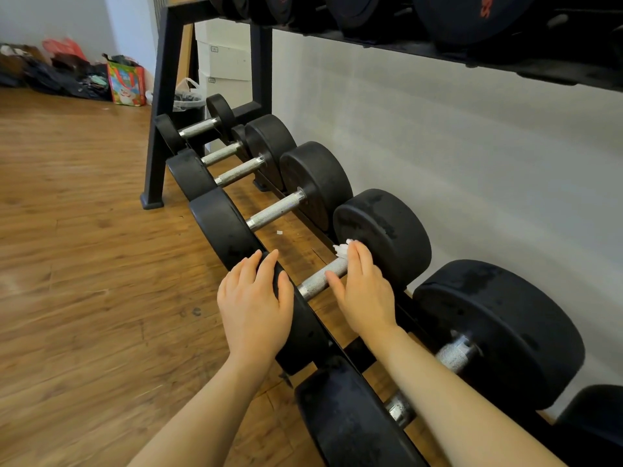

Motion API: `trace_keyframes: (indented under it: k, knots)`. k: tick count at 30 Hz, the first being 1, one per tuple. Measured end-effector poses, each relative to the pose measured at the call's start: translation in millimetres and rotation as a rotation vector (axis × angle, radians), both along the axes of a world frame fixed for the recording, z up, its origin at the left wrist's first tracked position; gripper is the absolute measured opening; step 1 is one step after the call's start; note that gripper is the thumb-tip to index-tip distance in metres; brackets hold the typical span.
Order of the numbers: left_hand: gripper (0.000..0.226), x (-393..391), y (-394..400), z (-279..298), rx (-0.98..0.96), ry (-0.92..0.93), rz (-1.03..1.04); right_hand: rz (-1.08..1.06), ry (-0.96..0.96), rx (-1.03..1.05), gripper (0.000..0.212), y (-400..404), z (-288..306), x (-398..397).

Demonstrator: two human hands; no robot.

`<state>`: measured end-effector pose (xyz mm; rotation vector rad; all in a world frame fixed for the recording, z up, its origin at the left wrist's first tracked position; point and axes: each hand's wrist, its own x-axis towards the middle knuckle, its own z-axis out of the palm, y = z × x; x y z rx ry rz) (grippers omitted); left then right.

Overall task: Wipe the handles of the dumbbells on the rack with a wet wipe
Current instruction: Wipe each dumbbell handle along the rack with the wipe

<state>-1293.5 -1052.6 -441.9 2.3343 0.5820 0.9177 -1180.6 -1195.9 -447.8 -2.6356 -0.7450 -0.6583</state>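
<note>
Right hand [362, 291] curls over the handle [320, 279], wet wipe [342, 250] pinned under its fingers (left hand [254, 306] lies flat on the near weight [296, 318]), bar running away up-right.

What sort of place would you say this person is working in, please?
Most likely a gym or home workout room. A black tiered rack holds a row of dumbbells with knurled metal handles, heavier weights sit on the upper shelf, and the floor is wood.
</note>
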Motion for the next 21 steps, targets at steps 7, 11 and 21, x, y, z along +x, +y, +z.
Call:
trace_keyframes:
  k: [7,11,21]
  knots:
    - [0.057,-1,0,1,-0.005,-0.013,-0.006,0.027,-0.032,-0.067,0.067,2,0,-5]
    - [0.058,-1,0,1,-0.003,-0.015,-0.009,-0.094,-0.096,-0.042,0.057,3,0,-4]
    - [0.059,0,0,1,-0.003,-0.009,-0.012,-0.057,-0.017,0.025,0.03,-9,10,0]
